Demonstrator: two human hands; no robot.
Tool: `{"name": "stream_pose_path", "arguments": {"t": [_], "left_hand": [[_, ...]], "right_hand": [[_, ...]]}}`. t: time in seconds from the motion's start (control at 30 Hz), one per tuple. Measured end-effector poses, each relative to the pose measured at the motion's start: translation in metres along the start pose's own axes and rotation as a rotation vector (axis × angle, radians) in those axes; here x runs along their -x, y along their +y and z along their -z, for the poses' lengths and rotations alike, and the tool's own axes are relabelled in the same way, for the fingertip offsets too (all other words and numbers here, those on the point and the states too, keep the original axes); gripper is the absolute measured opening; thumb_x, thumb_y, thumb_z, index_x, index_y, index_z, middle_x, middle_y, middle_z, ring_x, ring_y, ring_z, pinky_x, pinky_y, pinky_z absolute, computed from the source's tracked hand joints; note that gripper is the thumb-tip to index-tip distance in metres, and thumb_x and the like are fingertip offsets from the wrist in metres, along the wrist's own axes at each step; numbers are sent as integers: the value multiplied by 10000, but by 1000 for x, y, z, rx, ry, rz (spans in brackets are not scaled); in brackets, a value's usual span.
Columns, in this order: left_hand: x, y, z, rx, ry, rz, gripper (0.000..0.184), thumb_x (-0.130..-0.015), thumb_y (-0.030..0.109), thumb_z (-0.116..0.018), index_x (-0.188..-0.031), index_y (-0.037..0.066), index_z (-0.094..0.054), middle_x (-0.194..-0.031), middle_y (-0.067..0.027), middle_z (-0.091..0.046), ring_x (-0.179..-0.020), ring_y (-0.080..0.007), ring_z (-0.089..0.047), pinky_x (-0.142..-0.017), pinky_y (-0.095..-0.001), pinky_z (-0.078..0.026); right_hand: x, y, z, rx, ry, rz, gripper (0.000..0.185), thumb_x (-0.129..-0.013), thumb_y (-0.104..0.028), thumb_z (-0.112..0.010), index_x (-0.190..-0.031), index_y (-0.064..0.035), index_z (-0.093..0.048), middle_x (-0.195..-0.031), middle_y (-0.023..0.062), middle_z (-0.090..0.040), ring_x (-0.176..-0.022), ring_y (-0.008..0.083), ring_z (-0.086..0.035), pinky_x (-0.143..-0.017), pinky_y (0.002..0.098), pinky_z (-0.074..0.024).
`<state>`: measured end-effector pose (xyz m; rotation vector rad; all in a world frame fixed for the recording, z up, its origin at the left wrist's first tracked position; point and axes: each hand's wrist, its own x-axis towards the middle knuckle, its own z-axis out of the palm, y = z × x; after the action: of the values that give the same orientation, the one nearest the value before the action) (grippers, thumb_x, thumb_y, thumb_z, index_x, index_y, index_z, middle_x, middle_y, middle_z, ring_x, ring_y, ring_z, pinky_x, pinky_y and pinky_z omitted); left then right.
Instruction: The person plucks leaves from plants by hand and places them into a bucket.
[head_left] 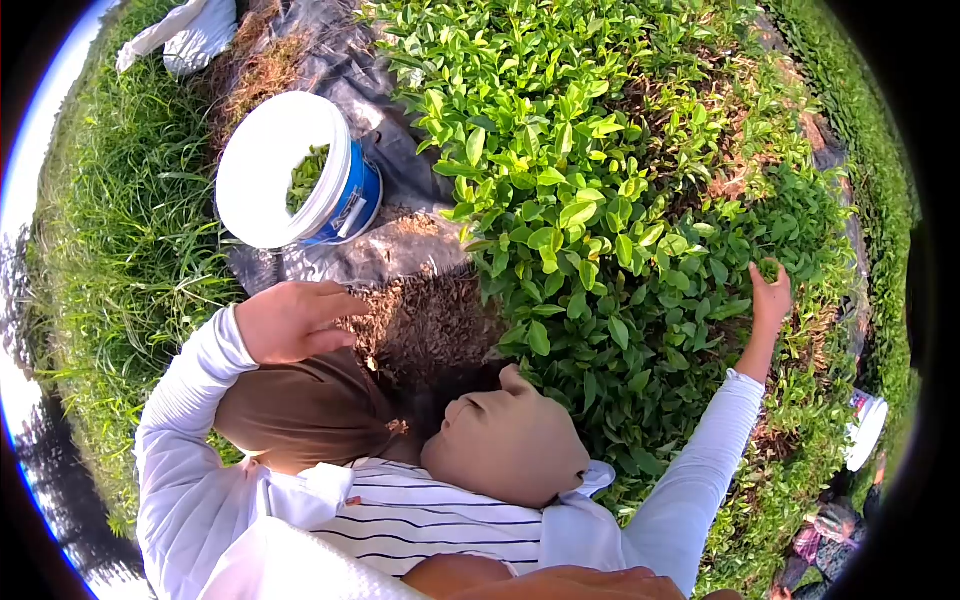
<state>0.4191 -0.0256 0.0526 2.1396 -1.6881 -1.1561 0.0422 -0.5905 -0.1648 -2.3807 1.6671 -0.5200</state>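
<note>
My right hand (770, 297) reaches out over the far right side of a leafy green bush (590, 215). Its thumb and fingers curl around some small green leaves (768, 269). My left hand (298, 322) hangs above my knee, its fingers loosely bent with the thumb apart, and I see nothing in it. Beyond the left hand stands a white bucket (283, 170) with a blue outer label, tilted in this view. Picked green leaves (307, 180) lie inside it.
Dark ground sheeting (400, 150) and dry brown litter (420, 320) run beside the bush. Tall grass (130, 240) grows on the left, near a white sack (200, 38). Another white bucket (866, 430) and a person (830, 535) are at the lower right.
</note>
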Motion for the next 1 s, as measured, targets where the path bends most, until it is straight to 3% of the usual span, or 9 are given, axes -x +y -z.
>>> {"name": "stream_pose_path", "arguments": {"t": [0.07, 0.1, 0.17, 0.27, 0.4, 0.57, 0.77, 0.87, 1.0], "left_hand": [[4, 2, 0, 5, -2, 16, 356, -838, 195, -633, -1133, 9, -559, -1001, -159, -601, -890, -335, -596, -786, -387, -487], [6, 3, 1, 4, -7, 31, 355, -838, 195, -634, -1132, 11, -561, -1002, -159, -601, -890, -335, -596, -785, -387, -487], [9, 3, 0, 3, -4, 35, 353, -837, 195, -636, -1130, 13, -563, -1002, -160, -601, -885, -335, -598, -781, -386, -488], [12, 2, -1, 7, 14, 20, 350, -838, 197, -635, -1126, 12, -564, -996, -161, -600, -871, -337, -601, -769, -385, -491], [17, 0, -3, 8, 28, 7, 349, -842, 198, -627, -1125, 4, -562, -988, -162, -600, -857, -342, -604, -756, -385, -493], [12, 2, 3, 31, 30, -5, 337, -850, 193, -615, -1122, 1, -561, -982, -167, -600, -853, -345, -602, -750, -393, -491], [5, -1, -3, 18, 27, -111, 344, -843, 173, -624, -1131, -1, -556, -986, -171, -601, -857, -348, -600, -749, -396, -491], [8, 5, -2, 18, 55, -123, 346, -831, 145, -636, -1132, -6, -555, -985, -175, -604, -863, -346, -599, -755, -396, -489], [14, 8, 2, 28, 37, -48, 352, -823, 133, -644, -1134, -8, -558, -978, -173, -606, -864, -342, -600, -763, -391, -488]], "right_hand": [[0, -2, -5, 21, 89, 170, 409, -795, -267, -701, -1180, -173, -598, -996, 121, -591, -846, 264, -603, -731, 428, -476], [1, -2, -9, 28, 174, 254, 398, -795, -247, -715, -1148, -108, -597, -947, 106, -605, -761, 207, -594, -643, 371, -481], [0, -5, -22, -391, 97, -188, 387, -801, -227, -718, -1117, -49, -583, -895, 87, -607, -710, 160, -569, -585, 308, -459], [28, -31, -7, -1052, 103, -368, 312, -840, -159, -684, -1061, 14, -547, -813, 44, -593, -639, 77, -499, -488, 203, -367], [63, -49, 84, -1673, 13, -289, 229, -880, -125, -624, -1057, -3, -546, -871, 46, -576, -689, 76, -486, -515, 192, -361], [76, 19, 105, -1479, 163, -585, 226, -855, -111, -649, -1046, -13, -579, -956, 73, -620, -687, 85, -503, -550, 199, -415], [64, -7, 55, -938, 26, -643, 238, -808, -217, -722, -858, -29, -583, -682, 24, -562, -543, 75, -496, -445, 189, -382], [70, -55, 82, -1092, 277, -573, 236, -822, -231, -707, -786, -23, -600, -651, 21, -561, -537, 69, -490, -454, 180, -374], [63, 26, 80, -1092, 519, -652, 141, -823, -132, -695, -864, -22, -617, -710, 39, -613, -565, 82, -531, -459, 192, -416]]}}
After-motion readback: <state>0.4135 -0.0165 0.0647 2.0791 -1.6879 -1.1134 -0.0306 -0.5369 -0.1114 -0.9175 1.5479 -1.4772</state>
